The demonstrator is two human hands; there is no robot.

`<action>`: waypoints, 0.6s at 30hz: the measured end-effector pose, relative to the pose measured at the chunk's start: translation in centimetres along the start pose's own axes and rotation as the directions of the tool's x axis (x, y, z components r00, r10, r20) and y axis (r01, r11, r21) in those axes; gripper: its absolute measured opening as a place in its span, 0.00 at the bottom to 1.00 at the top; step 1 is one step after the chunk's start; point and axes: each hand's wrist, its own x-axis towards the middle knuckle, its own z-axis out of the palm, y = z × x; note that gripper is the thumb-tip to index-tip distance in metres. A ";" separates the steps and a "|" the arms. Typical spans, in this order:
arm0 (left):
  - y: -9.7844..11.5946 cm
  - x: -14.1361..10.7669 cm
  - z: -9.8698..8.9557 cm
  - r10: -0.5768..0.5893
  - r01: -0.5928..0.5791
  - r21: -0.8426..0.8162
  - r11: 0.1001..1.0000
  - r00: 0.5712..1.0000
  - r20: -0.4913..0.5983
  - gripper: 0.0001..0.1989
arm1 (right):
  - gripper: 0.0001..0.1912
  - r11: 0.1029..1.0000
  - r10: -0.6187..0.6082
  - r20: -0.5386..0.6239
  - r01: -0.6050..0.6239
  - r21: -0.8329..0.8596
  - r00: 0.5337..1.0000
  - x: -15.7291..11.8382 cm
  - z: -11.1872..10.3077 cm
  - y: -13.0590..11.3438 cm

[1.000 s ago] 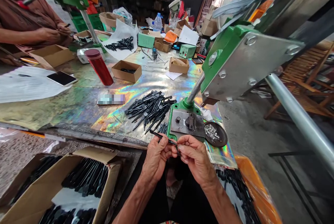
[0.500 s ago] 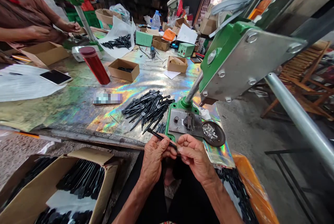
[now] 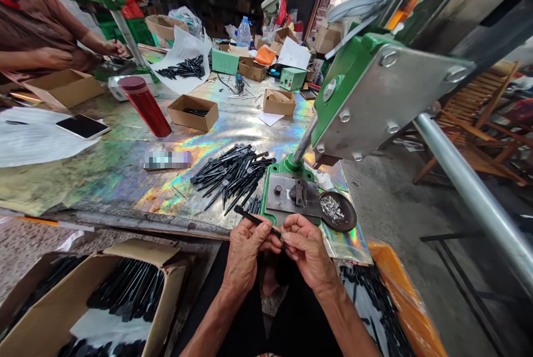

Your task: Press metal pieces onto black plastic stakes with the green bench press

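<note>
A thin black stick-like part (image 3: 254, 217) is gripped by my left hand (image 3: 249, 249), its wider end pointing up and left. My right hand (image 3: 307, 246) has its fingers pinched together at the lower right end of the part; whether they hold some small piece is hidden. Both hands are in front of the table edge, below the green press base (image 3: 271, 201) with its metal plate (image 3: 287, 196). Beyond them lies a pile of similar black parts (image 3: 233, 174). A round dark dish (image 3: 350, 218) of small silvery pieces sits right of the plate.
The press head (image 3: 366, 101) and its long lever (image 3: 470, 196) overhang the right. Cartons (image 3: 45, 296) of black parts stand lower left, an orange crate (image 3: 410, 301) lower right. A red tumbler (image 3: 145, 107) leans on the table. Another person's arm (image 3: 37, 60) is upper left.
The table and press appear shifted slightly left in the view. My hands keep nearly the same place and grip on the black part. The other person's hand has moved slightly.
</note>
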 end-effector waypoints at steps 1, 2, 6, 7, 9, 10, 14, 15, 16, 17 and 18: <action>-0.1 0.0 0.0 0.017 -0.017 0.032 0.999 1.000 -0.004 0.13 | 0.10 1.000 0.004 -0.006 -0.004 0.004 1.000 0.0 -0.1 0.1; -0.2 0.0 0.1 0.036 -0.035 0.072 0.997 0.999 -0.007 0.13 | 0.10 1.000 0.006 -0.008 -0.006 0.008 1.000 0.1 -0.2 0.1; -0.1 -0.1 0.3 0.084 -0.082 0.198 0.977 0.996 -0.005 0.13 | 0.10 0.999 0.000 0.018 -0.001 0.050 1.000 0.3 -0.6 0.2; 0.0 -0.1 0.4 0.083 -0.083 0.209 0.974 0.997 0.012 0.13 | 0.10 0.998 -0.001 0.028 -0.001 0.062 1.000 0.3 -0.8 0.1; 0.3 0.1 0.5 0.072 -0.084 0.211 0.974 0.995 0.062 0.13 | 0.10 0.997 -0.002 0.047 -0.002 0.082 0.999 0.5 -1.1 0.0; 0.4 0.2 0.6 0.063 -0.080 0.208 0.975 0.994 0.090 0.13 | 0.09 0.996 -0.004 0.055 -0.001 0.092 0.998 0.5 -1.2 -0.2; 0.9 0.9 1.1 0.030 -0.061 0.213 0.975 0.989 0.147 0.12 | 0.09 0.993 -0.027 0.053 0.021 0.116 0.998 0.9 -1.8 -0.5; 1.0 1.1 1.3 0.037 -0.069 0.218 0.973 0.989 0.145 0.12 | 0.09 0.993 -0.033 0.040 0.028 0.119 0.999 1.0 -1.9 -0.5; 1.0 1.3 1.5 0.051 -0.082 0.224 0.971 0.988 0.144 0.11 | 0.10 0.992 -0.038 0.025 0.035 0.122 0.999 1.1 -2.0 -0.5; 0.9 1.6 1.7 0.069 -0.100 0.230 0.968 0.988 0.141 0.10 | 0.10 0.991 -0.044 0.007 0.043 0.125 0.999 1.3 -2.0 -0.5; 0.8 1.8 1.9 0.090 -0.121 0.236 0.964 0.986 0.138 0.10 | 0.10 0.991 -0.052 -0.012 0.053 0.125 0.999 1.4 -2.0 -0.6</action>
